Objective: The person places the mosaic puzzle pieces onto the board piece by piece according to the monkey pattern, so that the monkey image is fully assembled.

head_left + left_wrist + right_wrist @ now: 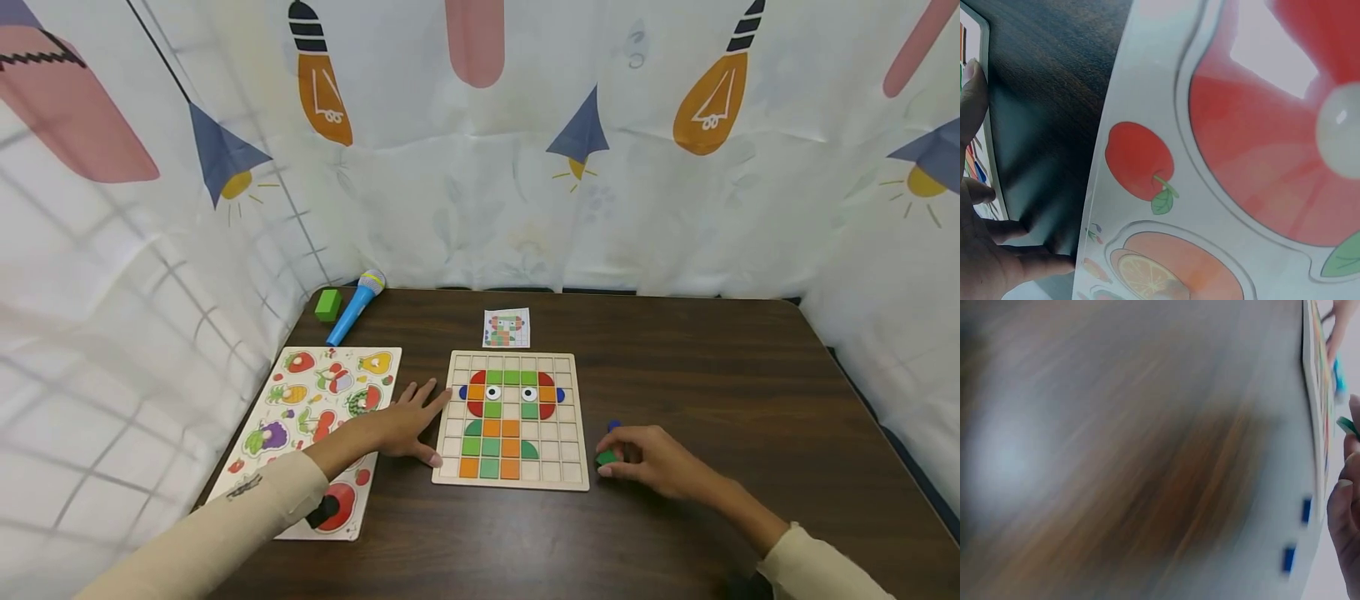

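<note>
A wooden grid board bears flat coloured tiles set in a figure with two round eyes. My left hand lies at its left edge with fingers spread, thumb and fingertips touching the rim. Right of the board, my right hand pinches a small green tile between thumb and fingers; the green tile also shows at the right wrist view's edge. A blue piece sits just beyond that hand. Two blue pieces appear on the table in the blurred right wrist view.
A fruit puzzle board lies at left, under my left forearm. Behind it are a blue toy microphone and a green block. A small picture card lies behind the grid board. Printed curtains surround the brown table.
</note>
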Available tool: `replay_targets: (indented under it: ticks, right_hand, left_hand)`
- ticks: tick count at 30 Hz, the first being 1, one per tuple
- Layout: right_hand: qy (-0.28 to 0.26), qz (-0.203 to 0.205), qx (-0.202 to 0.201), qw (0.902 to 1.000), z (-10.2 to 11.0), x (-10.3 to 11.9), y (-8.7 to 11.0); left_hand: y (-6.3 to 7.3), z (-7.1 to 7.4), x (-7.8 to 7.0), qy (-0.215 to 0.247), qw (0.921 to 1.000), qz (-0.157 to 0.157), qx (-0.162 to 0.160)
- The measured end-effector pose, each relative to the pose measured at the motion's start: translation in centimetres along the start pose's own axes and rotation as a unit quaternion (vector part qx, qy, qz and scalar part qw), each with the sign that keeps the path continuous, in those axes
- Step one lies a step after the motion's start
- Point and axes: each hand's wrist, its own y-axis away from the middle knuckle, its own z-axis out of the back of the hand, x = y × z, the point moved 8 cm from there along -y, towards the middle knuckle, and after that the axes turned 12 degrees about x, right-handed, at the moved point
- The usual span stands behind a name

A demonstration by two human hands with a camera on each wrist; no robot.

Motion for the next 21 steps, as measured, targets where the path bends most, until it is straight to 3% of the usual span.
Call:
replay_targets:
  ticks: [8,12,21]
  right_hand:
    - [-0.027,0.012,0.049,0.9984,-3.1,3.9,-5.8]
    - [-0.01,0.034,0.077,0.9964,-4.7,5.8,-8.4]
    - [-0.011,0.063,0.085,0.9943,-7.2,8.9,-12.8]
  left_hand:
    - [-0.1,-0.1,0.1,-0.004,1.0,0.004,0.0]
    - [-0.2,-0.2,0.2,-0.005,1.0,0.007,0.0]
    - [0.0,-0.2,0.2,0.002,1.0,0.006,-0.001]
